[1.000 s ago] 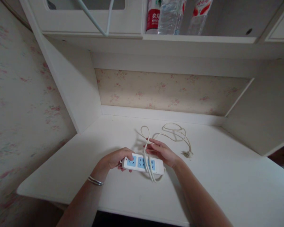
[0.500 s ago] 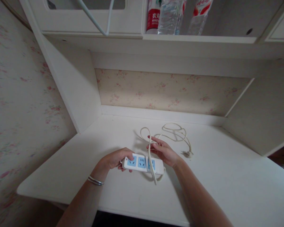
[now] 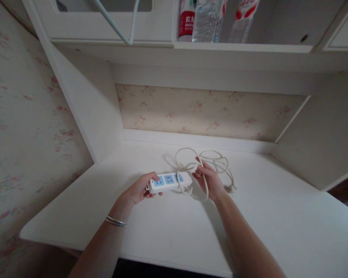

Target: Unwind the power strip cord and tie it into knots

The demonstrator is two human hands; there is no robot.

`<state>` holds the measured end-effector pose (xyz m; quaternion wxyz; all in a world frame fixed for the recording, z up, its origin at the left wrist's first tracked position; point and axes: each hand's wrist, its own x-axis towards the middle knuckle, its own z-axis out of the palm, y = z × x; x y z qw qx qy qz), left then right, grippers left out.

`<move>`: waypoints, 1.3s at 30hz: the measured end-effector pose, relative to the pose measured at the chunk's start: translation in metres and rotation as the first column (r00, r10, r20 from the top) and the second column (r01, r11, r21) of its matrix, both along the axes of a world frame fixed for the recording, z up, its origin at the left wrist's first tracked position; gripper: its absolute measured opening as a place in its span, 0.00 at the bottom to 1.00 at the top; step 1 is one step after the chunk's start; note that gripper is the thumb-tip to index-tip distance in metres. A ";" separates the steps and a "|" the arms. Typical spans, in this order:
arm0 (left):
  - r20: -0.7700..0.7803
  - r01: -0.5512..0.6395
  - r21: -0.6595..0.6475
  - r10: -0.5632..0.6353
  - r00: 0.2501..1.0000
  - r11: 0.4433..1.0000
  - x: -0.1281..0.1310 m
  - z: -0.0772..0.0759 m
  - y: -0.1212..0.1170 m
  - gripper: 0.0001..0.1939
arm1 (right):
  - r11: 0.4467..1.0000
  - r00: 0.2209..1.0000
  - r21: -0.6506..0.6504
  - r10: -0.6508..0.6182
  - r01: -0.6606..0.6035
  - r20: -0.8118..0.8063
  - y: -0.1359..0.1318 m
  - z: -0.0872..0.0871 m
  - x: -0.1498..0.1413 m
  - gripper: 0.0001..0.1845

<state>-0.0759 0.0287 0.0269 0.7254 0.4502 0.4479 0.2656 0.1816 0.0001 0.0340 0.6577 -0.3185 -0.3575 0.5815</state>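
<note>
A white power strip point(image 3: 169, 181) with blue socket faces is gripped at its left end by my left hand point(image 3: 143, 187), thumb on top. Its cream cord point(image 3: 206, 188) loops round the right end of the strip and runs up to my right hand point(image 3: 208, 178). The fingers of my right hand are closed on the cord, a little to the right of the strip. More of the cord lies coiled on the desk behind that hand, and the plug point(image 3: 230, 189) rests beside it, partly hidden by the hand.
Both hands are over a white desk point(image 3: 162, 239). Side panels point(image 3: 84, 108) rise left and right. Overhead is a shelf point(image 3: 243, 47) holding several plastic bottles point(image 3: 204, 21). A pale bent rod or cable point(image 3: 116, 25) hangs at the upper left.
My right hand has moved right and up, drawing the cord into a wider loop. The power strip's right end has swung up and away from me, still in my left hand.
</note>
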 end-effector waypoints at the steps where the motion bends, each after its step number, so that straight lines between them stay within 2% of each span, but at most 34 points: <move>1: 0.033 -0.026 0.000 0.026 0.999 1.000 -0.001 0.001 0.001 0.19 | 1.000 1.000 0.000 -0.028 0.028 -0.012 0.002 -0.001 0.001 0.24; 5: 0.166 -0.102 0.024 0.097 0.981 0.994 -0.003 0.007 0.003 0.19 | 0.989 0.990 -0.061 -0.136 0.134 -0.031 0.011 -0.008 0.008 0.16; 8: 0.261 -0.117 0.026 0.106 0.960 0.993 -0.005 0.009 0.003 0.17 | 0.961 0.972 -0.143 -0.231 0.235 0.040 0.018 -0.017 0.013 0.13; 12: 0.300 -0.016 0.015 0.010 0.954 1.000 -0.009 0.008 0.001 0.21 | 0.906 0.928 -0.232 -0.310 0.355 0.208 0.021 -0.028 0.018 0.16; 16: 0.251 0.093 0.050 -0.102 0.962 0.994 -0.012 0.007 -0.001 0.25 | 0.916 0.927 -0.186 -0.318 0.354 0.200 0.022 -0.032 0.021 0.19; 19: 0.247 0.203 0.112 -0.225 0.943 0.973 -0.017 0.008 -0.004 0.24 | 0.896 0.900 -0.140 -0.394 0.421 0.186 0.023 -0.031 0.023 0.18; 24: 0.167 0.400 0.270 -0.452 0.876 0.876 -0.029 0.008 -0.003 0.17 | 0.855 0.858 -0.070 -0.514 0.514 0.016 0.025 -0.024 0.030 0.18; 27: 0.110 0.412 0.311 -0.462 0.880 0.857 -0.036 0.007 -0.002 0.12 | 0.857 0.846 -0.038 -0.514 0.514 -0.144 0.025 -0.015 0.040 0.14; 30: 0.059 0.419 0.316 -0.459 0.887 0.851 -0.043 0.007 -0.003 0.14 | 0.890 0.824 -0.063 -0.443 0.452 -0.352 0.022 -0.003 0.057 0.11; 32: 0.038 0.382 0.299 -0.411 0.911 0.874 -0.049 0.007 -0.005 0.16 | 0.925 0.808 -0.061 -0.359 0.376 -0.468 0.017 0.005 0.070 0.10; 33: 0.038 0.328 0.272 -0.350 0.936 0.905 -0.053 0.007 -0.006 0.17 | 0.939 0.805 -0.048 -0.319 0.342 -0.501 0.014 0.008 0.076 0.10; 35: 0.034 0.134 0.171 -0.142 0.989 0.976 -0.063 0.008 -0.007 0.16 | 0.952 0.822 -0.023 -0.275 0.305 -0.499 0.008 0.013 0.084 0.09; 37: 0.024 -0.125 0.092 0.124 0.992 0.988 -0.077 0.010 -0.004 0.14 | 0.950 0.875 -0.015 -0.292 0.311 -0.386 0.003 0.016 0.086 0.09; 39: 0.066 -0.339 0.107 0.333 0.940 0.935 -0.092 0.013 0.001 0.12 | 0.958 0.947 -0.021 -0.284 0.284 -0.152 -0.002 0.016 0.080 0.10</move>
